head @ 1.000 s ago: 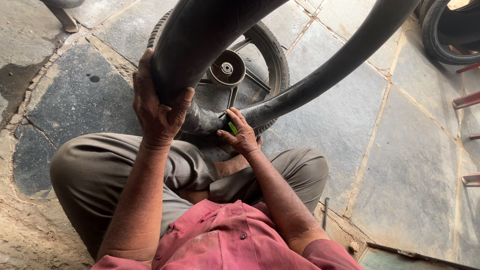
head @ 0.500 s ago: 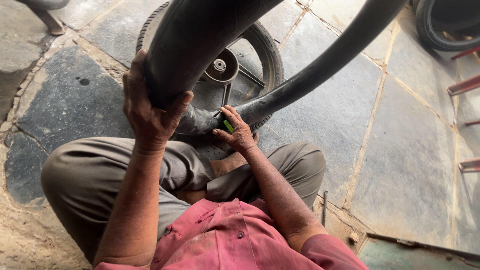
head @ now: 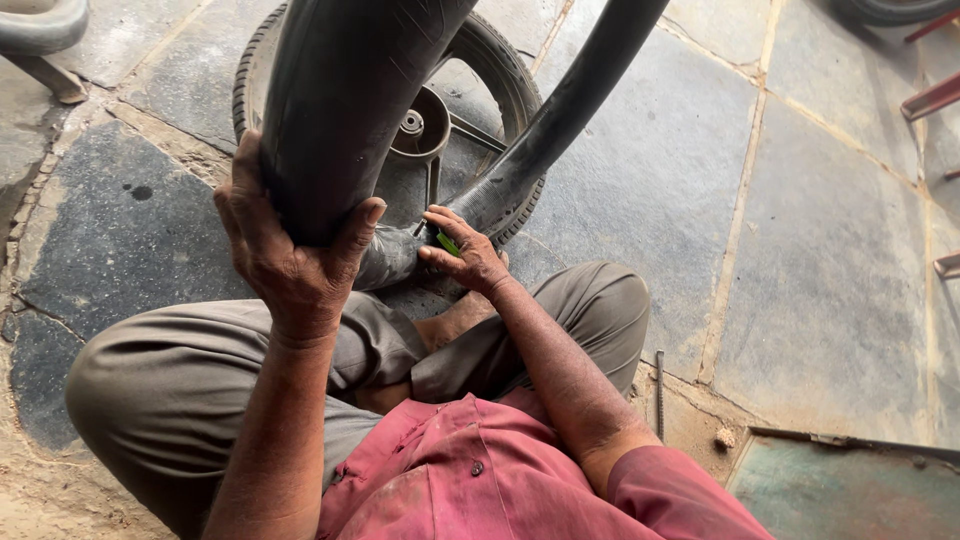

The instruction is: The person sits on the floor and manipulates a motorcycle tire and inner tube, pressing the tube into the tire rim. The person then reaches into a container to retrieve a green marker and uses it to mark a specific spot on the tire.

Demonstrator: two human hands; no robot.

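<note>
Left hand (head: pixel 295 265): clenched around the black inner tube (head: pixel 350 110), thumb to the right, fingers wrapped on the left.
Right hand (head: pixel 465 250): pinching a small green piece (head: pixel 448 243) against the tube's low bend.
Inner tube: looped upward, near the knees, over the wheel.
Wheel (head: pixel 500 80): flat on stone floor (head: pixel 820 250), beyond the hands.
Metal rod (head: pixel 660 392): right of the knee.

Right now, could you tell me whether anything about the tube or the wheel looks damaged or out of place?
Nothing stands out. The left hand grips the black inner tube, the right hand pinches a small green item against it, and the wheel lies flat on the stone floor. No tear or spill shows.
</note>
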